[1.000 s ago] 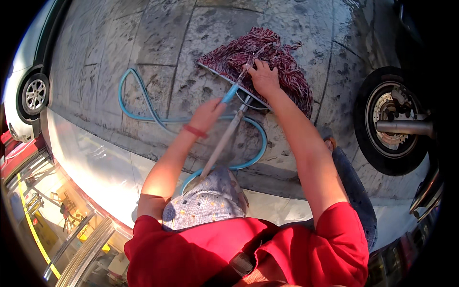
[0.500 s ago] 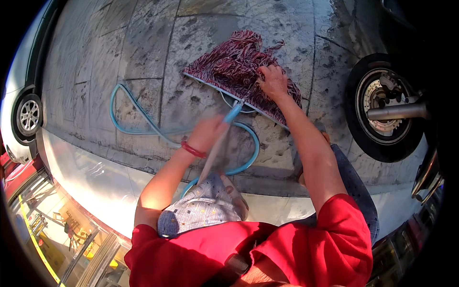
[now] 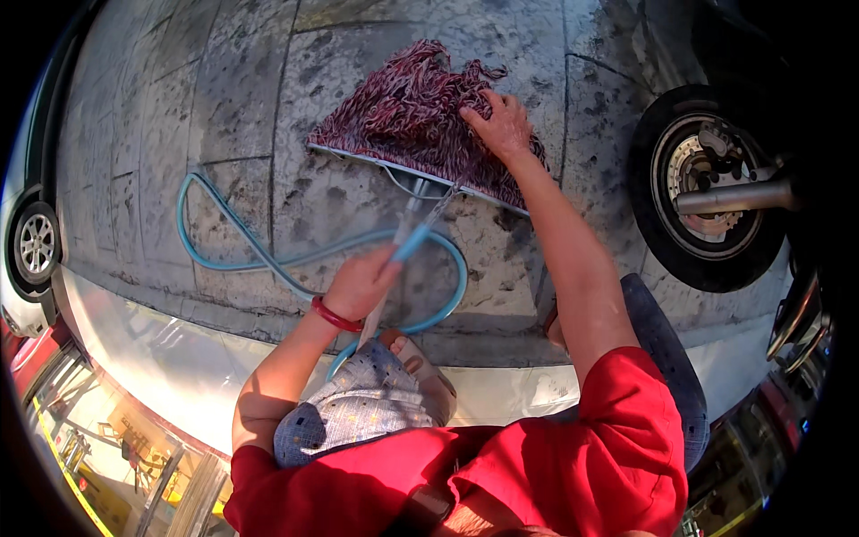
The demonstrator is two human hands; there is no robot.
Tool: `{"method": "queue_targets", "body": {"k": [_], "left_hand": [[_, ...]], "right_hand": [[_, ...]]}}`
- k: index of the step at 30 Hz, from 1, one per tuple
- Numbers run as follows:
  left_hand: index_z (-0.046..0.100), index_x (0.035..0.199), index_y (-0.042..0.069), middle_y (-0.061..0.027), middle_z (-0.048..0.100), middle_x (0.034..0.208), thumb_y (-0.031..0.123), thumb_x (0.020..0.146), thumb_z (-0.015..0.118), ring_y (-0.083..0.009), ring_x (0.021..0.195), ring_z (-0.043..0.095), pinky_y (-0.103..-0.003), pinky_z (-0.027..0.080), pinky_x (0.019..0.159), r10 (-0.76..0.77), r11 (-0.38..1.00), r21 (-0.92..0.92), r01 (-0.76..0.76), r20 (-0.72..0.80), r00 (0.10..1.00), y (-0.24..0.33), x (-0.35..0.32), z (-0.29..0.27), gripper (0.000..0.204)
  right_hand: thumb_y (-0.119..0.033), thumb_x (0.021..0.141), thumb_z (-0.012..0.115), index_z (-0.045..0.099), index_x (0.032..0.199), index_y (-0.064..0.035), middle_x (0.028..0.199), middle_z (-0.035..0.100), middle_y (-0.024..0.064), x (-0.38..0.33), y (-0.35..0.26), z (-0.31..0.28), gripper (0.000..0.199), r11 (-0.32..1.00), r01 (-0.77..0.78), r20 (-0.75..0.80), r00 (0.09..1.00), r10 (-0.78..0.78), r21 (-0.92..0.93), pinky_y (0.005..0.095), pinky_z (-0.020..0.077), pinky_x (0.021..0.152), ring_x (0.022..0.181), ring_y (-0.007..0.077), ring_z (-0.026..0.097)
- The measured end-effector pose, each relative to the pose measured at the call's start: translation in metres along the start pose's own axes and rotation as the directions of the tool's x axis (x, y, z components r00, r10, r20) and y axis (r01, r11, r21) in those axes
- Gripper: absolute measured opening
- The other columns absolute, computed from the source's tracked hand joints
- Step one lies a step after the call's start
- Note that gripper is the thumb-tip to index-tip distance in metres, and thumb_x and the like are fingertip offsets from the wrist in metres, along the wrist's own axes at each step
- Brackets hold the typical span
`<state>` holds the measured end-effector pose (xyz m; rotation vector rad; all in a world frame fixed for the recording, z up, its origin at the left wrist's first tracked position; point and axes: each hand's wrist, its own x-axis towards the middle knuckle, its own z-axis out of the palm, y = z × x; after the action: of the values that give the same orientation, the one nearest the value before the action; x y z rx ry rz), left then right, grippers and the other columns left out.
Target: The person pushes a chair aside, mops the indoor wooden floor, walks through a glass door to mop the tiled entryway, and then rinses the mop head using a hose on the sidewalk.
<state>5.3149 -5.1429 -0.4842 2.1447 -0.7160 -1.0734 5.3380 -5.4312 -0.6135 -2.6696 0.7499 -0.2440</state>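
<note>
A wide mop head (image 3: 394,107) of red and white yarn lies on the paved ground, strands bunched up on its far side. Its straight metal frame (image 3: 420,171) faces me, and a pale handle (image 3: 372,324) runs back toward my left leg. My left hand (image 3: 361,282), wearing a red bangle (image 3: 337,314), is closed around the end of a light blue hose (image 3: 411,243). Water (image 3: 440,208) streams from it onto the mop by the frame. On the right part of the yarn, my right hand (image 3: 503,130) rests with thumb and fingers apart.
The hose loops (image 3: 219,267) over wet, stained paving left of the mop. A motorbike wheel (image 3: 707,188) stands close on the right. A parked car (image 3: 34,251) is at the far left. My sandalled foot (image 3: 420,367) is near a pale ledge (image 3: 170,358).
The hose end in my left hand has drawn back from the mop frame, and its water stream shows more. My right hand has spread its thumb away on the yarn. The whole view has shifted slightly.
</note>
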Motion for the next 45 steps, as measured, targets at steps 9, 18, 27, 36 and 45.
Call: {"method": "queue_targets", "body": {"k": [9, 18, 27, 36, 45], "left_hand": [[0.051, 0.107, 0.010, -0.0180, 0.058, 0.085, 0.025, 0.083, 0.045, -0.0370, 0.079, 0.055, -0.041, 0.044, 0.066, -0.063, 0.998, -0.020, 0.063, 0.029, 0.998, 0.015, 0.002, -0.008, 0.029], [0.050, 0.110, 0.002, 0.0002, 0.046, 0.058, 0.016, 0.087, 0.047, -0.0060, 0.049, 0.041, -0.020, 0.036, 0.045, -0.207, 0.943, -0.293, 0.155, -0.154, 0.966, -0.012, -0.024, -0.025, 0.027], [0.052, 0.102, 0.002, -0.0035, 0.046, 0.056, 0.013, 0.085, 0.049, -0.0095, 0.052, 0.042, -0.024, 0.037, 0.050, -0.344, 0.878, -0.394, 0.272, -0.123, 0.931, -0.020, -0.063, -0.032, 0.021], [0.048, 0.111, 0.001, 0.0023, 0.044, 0.057, 0.016, 0.088, 0.044, -0.0037, 0.045, 0.039, -0.018, 0.032, 0.041, -0.257, 0.911, -0.366, 0.189, -0.147, 0.955, -0.027, -0.061, -0.030, 0.028], [0.050, 0.111, 0.003, 0.0021, 0.045, 0.057, 0.015, 0.086, 0.047, -0.0043, 0.048, 0.040, -0.020, 0.034, 0.043, -0.488, 0.717, -0.597, 0.359, -0.062, 0.871, -0.027, -0.088, -0.042, 0.028]], "right_hand": [[-0.034, 0.078, 0.050, 0.054, 0.080, -0.0050, 0.079, 0.057, 0.0160, 0.033, 0.013, 0.023, 0.029, 0.985, -0.167, 0.083, 0.983, 0.164, 0.035, 0.0445, 0.0438, 0.065, 0.078, 0.0338, 0.056], [-0.044, 0.078, 0.049, 0.042, 0.120, -0.0142, 0.127, 0.040, 0.0140, 0.093, -0.005, 0.009, 0.052, 0.989, -0.057, 0.327, 0.940, 0.100, -0.139, 0.0581, 0.0317, 0.085, 0.115, 0.0346, 0.038], [-0.028, 0.067, 0.061, 0.058, 0.083, -0.0154, 0.092, 0.047, 0.0079, 0.041, -0.086, 0.034, 0.021, 0.931, 0.345, 0.205, 0.909, -0.363, 0.119, 0.0534, 0.0301, 0.077, 0.093, 0.0279, 0.045], [-0.032, 0.080, 0.047, 0.057, 0.101, -0.0121, 0.098, 0.056, 0.0130, 0.095, -0.114, 0.068, 0.031, 0.974, 0.222, 0.545, 0.823, -0.162, -0.046, 0.0452, 0.0432, 0.079, 0.091, 0.0317, 0.054], [-0.035, 0.068, 0.064, 0.059, 0.091, -0.0150, 0.099, 0.051, 0.0029, 0.034, -0.137, 0.052, 0.031, 0.830, 0.534, 0.317, 0.769, -0.556, 0.159, 0.0488, 0.0318, 0.082, 0.101, 0.0229, 0.043]]}}
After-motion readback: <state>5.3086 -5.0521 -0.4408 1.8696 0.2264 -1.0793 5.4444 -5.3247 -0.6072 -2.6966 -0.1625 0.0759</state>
